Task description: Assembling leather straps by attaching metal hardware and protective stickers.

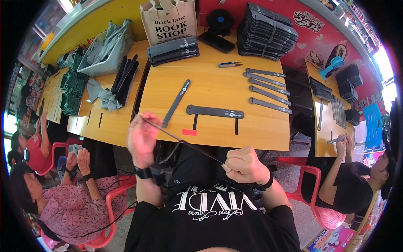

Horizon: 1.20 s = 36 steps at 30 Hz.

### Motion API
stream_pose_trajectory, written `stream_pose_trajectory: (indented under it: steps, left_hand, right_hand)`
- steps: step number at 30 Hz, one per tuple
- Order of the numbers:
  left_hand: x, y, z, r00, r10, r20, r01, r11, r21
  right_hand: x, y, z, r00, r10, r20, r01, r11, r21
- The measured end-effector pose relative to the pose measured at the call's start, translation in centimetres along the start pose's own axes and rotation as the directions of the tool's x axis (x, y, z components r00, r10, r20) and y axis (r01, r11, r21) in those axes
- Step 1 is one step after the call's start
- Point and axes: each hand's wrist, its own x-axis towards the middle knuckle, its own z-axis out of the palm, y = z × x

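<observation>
One slim, dark strap (201, 151), partly drooping, spans left fingers (137, 122) and right fingers (239, 155), both clamped on it.

We are viewing a yellow wooden table (218, 89); on it, grey straps (270, 105) are lying in front of strap bundles (266, 33), blue-handled snips (228, 64), a black phone (217, 42) and a tote bag (169, 19).

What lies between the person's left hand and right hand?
A thin dark strap runs between the left hand and the right hand, in the head view.
</observation>
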Motion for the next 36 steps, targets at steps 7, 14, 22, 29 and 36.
stream_pose_trajectory:
  steps: [7,14,22,29,36]
  left_hand:
    - [-0.8,14.1,-11.7,0.980,0.172,-0.105,-0.194,0.670,-0.717]
    - [-6.0,14.3,-8.3,0.906,0.398,-0.142,-0.240,0.761,0.603]
    - [-4.8,1.9,3.4,0.899,-0.426,0.107,0.182,0.584,0.791]
    - [-3.4,-1.6,2.2,0.868,-0.497,-0.014,0.360,0.609,0.707]
    - [-1.1,-3.4,1.6,0.868,-0.480,-0.127,0.436,0.616,0.656]
  right_hand:
    - [-1.3,-1.1,-2.0,0.990,-0.013,0.144,-0.028,0.960,0.278]
    - [-1.8,-0.7,-4.6,0.972,0.135,0.190,-0.193,0.925,0.328]
    - [-1.8,-0.2,-4.6,0.976,0.174,0.131,-0.211,0.903,0.375]
    - [-3.5,1.1,-3.7,0.876,0.478,0.071,-0.455,0.768,0.450]
    - [-4.7,5.2,-0.3,0.521,0.830,-0.199,-0.444,0.462,0.768]
